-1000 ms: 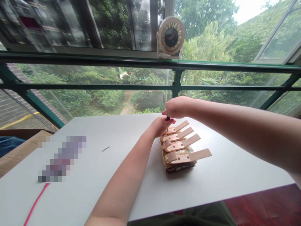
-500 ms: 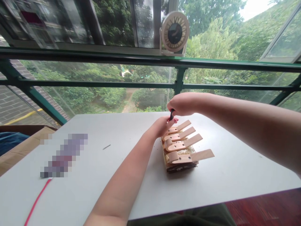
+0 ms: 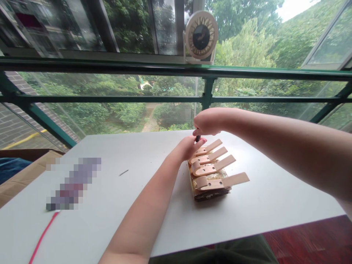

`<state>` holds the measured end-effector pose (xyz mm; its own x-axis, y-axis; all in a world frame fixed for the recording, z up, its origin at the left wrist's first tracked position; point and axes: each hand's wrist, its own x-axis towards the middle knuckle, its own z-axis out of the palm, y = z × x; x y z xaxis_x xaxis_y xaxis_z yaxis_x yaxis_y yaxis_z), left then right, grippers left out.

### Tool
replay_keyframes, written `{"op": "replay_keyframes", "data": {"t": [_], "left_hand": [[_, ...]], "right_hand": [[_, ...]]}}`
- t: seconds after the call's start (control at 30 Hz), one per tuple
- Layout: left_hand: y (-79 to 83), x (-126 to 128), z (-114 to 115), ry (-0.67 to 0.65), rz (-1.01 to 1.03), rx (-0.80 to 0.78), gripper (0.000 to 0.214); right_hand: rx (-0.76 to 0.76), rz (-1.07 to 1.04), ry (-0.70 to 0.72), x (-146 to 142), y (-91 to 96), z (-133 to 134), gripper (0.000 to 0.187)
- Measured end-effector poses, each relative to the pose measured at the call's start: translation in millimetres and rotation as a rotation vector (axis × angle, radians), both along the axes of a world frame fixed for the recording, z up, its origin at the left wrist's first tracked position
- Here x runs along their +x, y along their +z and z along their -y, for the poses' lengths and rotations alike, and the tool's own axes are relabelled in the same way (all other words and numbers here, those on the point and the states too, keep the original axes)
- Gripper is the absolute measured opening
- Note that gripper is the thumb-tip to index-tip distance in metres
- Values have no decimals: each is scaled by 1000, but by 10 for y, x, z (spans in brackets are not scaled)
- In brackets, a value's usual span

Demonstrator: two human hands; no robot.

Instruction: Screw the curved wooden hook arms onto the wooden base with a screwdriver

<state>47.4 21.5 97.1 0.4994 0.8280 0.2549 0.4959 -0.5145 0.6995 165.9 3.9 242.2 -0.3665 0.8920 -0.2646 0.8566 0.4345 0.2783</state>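
A wooden board with several curved pale wooden hooks (image 3: 210, 170) lies on the white table (image 3: 115, 198). My right hand (image 3: 207, 121) is fisted over a dark-handled tool (image 3: 198, 138) that stands upright on the farthest hook. My left hand (image 3: 188, 147) rests at the far left end of the board, fingers pinched close around the tool's tip. What sits under the tip is hidden by the fingers.
A small loose screw or nail (image 3: 123, 172) lies on the table left of my arm. A red cord (image 3: 41, 238) runs off the near left. A cardboard box (image 3: 19, 176) stands at the left edge. A white fan (image 3: 200, 35) sits on the green railing (image 3: 247, 73).
My right hand lifted and tilted the tool half a second ago, then came back down so it stands upright on the far hook again. My left hand has stayed in place.
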Motion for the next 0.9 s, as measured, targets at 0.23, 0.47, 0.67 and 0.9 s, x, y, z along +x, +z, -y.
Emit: {"op": "replay_keyframes", "data": {"t": [0.23,0.47,0.67,0.9], "left_hand": [[10,3,0,-56,85,39,54],[23,-4,26,-19,79,-33,53],[-36,23,-10,-59,177,-67,46],[-79,34,-46,-39,157,-77,44]], "right_hand": [[-7,0,5,59,-57,-112,57],[82,-38,103,120,-93,0,44],[141,-75,216,207,17,63,28],[140,-9,176,133,72,64,20]]}}
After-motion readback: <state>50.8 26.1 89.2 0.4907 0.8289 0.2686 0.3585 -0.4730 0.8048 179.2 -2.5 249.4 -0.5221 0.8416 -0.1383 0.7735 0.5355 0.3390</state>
